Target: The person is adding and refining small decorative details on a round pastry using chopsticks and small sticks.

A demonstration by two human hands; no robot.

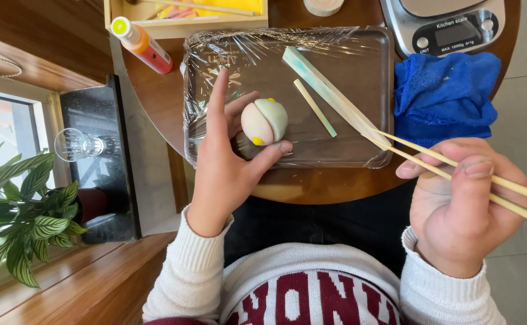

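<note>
**Wooden chopsticks raised, one dough ball cradled**

One pink-and-white dough ball with two yellow dots is rested on a film-wrapped tray on the round wooden surface. It is cupped by the left hand, fingers spread and touching its sides. Two chopsticks are pinched in the closed right hand. Two flat shaping sticks are laid on the tray. One blue cloth, one kitchen scale and one orange bottle are set nearby.

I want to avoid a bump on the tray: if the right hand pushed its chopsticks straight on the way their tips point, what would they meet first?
The right hand holds chopsticks whose tips already lie at the end of the flat wooden stick on the tray. That stick comes first, though height above it is unclear.
</note>
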